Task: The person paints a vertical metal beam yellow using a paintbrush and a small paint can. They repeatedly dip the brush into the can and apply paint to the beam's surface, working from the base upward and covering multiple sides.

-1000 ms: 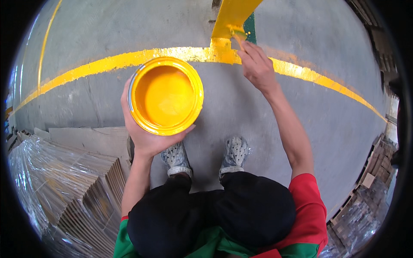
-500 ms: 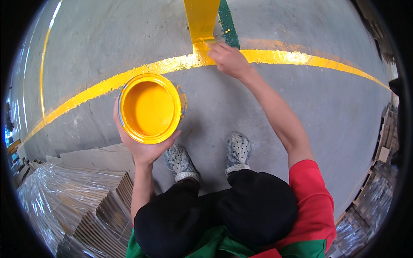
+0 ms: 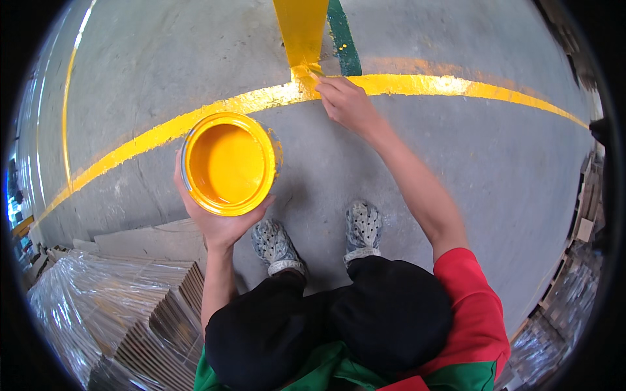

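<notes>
On the grey concrete floor (image 3: 456, 169), a person crouches over a curved yellow painted line (image 3: 195, 117) that runs across from left to right. The left hand (image 3: 218, 221) cups a round can of yellow paint (image 3: 228, 163) from underneath, its grip closed around the can's base and side, with the thumb up the right wall and the fingers showing at the left wall. The can is held level above the floor, just this side of the line, and its open top shows a full pool of smooth yellow paint.

The right hand (image 3: 349, 104) reaches forward to where the curved line meets a broad yellow stripe (image 3: 301, 29) running away from the person. Its grip is closed on a small brush (image 3: 306, 70), whose yellow-coated tip touches the floor at that junction. A dark green stripe (image 3: 342, 36) lies just beside the broad yellow one, on its right.

Two spattered grey shoes (image 3: 319, 238) stand below the can. Flat cardboard sheets under clear plastic wrap (image 3: 111, 306) are stacked at the lower left.
</notes>
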Motion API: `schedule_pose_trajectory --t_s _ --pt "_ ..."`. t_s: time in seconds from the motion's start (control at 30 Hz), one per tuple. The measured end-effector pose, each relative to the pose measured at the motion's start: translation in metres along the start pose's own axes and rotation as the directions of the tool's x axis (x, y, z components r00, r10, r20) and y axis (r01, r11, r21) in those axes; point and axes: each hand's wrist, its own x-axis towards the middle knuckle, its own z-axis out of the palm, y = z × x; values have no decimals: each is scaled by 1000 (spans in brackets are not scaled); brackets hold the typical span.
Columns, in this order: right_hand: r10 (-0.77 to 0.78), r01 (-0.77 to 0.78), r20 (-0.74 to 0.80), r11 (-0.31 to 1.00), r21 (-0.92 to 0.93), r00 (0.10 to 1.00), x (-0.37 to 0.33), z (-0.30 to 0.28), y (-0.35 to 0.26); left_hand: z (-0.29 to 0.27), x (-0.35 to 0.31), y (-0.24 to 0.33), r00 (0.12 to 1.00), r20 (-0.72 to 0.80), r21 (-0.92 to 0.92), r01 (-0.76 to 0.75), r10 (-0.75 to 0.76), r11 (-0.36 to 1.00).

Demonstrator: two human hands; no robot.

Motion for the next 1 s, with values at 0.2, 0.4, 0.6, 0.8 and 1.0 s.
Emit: schedule_pose_trajectory --t_s 0.2,0.4,0.6,0.8,1.0 --pt "561 -409 -111 710 573 820 17 -127 -63 22 1 -16 997 34 -81 -63 65 995" --pt "338 -440 291 560 702 895 61 -218 -133 63 9 -31 996 18 -195 -84 89 977" --pt "409 -535 360 747 396 838 63 -155 -145 93 18 -29 997 0 -194 -72 73 978" --pt "462 -539 278 717 441 842 67 -180 -150 99 24 -33 995 -50 -222 -98 89 970" --pt "479 -563 297 691 453 826 83 -191 -141 101 32 -33 989 -72 -236 -145 131 961"
